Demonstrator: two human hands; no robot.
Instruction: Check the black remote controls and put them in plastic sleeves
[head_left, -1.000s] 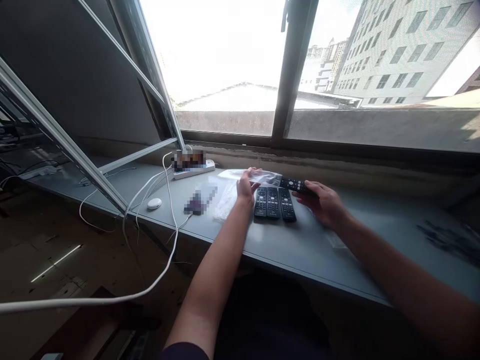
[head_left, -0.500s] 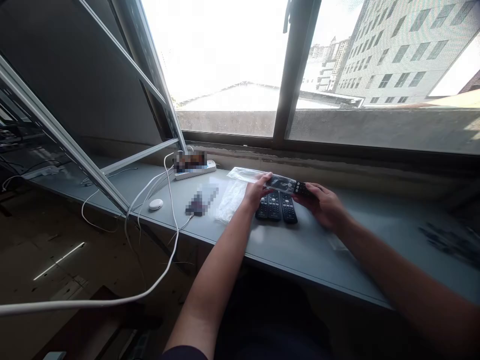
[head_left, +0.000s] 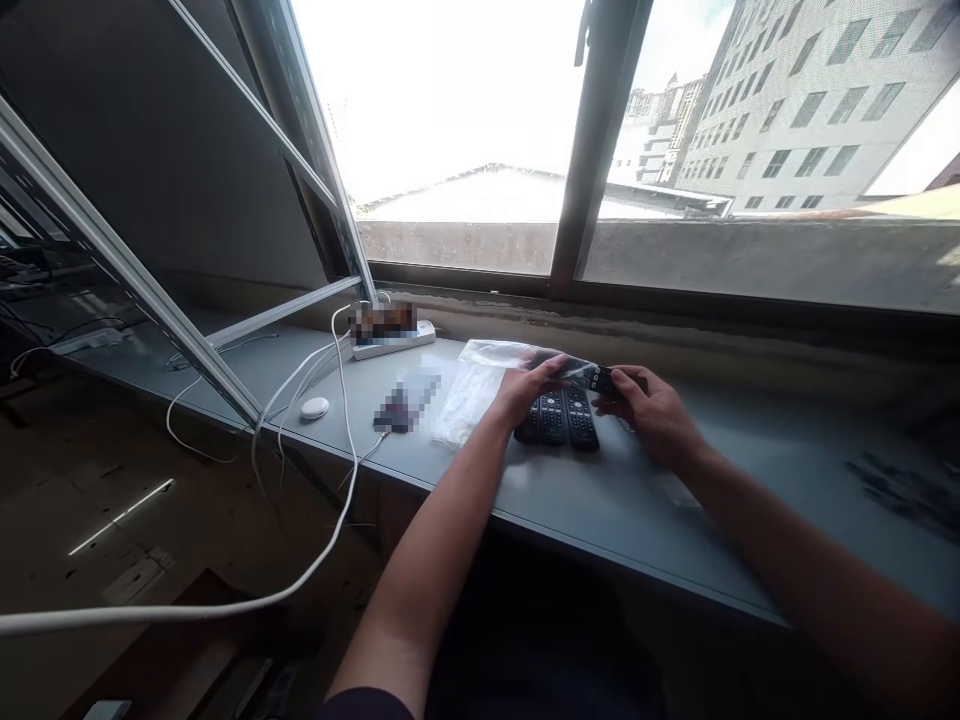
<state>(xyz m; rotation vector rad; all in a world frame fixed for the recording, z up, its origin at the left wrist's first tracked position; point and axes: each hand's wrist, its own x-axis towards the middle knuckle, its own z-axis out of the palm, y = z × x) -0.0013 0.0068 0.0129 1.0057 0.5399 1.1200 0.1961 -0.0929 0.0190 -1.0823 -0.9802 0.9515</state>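
Between my two hands is a black remote control (head_left: 601, 379), most of its length inside a clear plastic bag (head_left: 576, 368). My left hand (head_left: 523, 390) is closed on the bag around the covered part of the remote. My right hand (head_left: 651, 408) pinches the bare end that sticks out of the bag. Below them, several black remotes (head_left: 582, 420) lie side by side on the table, their upper ends partly hidden by my left hand and the bag. A pile of clear plastic bags (head_left: 466, 400) lies just left of my left hand.
On the grey table (head_left: 600, 510) are a blurred-out phone-like item (head_left: 405, 402) on a cable, a round white disc (head_left: 314, 408) and a white power strip (head_left: 394, 340). White cables (head_left: 346, 440) hang over the front edge. A metal frame (head_left: 172, 310) stands left; dark items (head_left: 904, 495) lie right.
My left hand has slid right along the bag, closer to my right hand. More of the remote now sits inside the bag. The view has shifted slightly.
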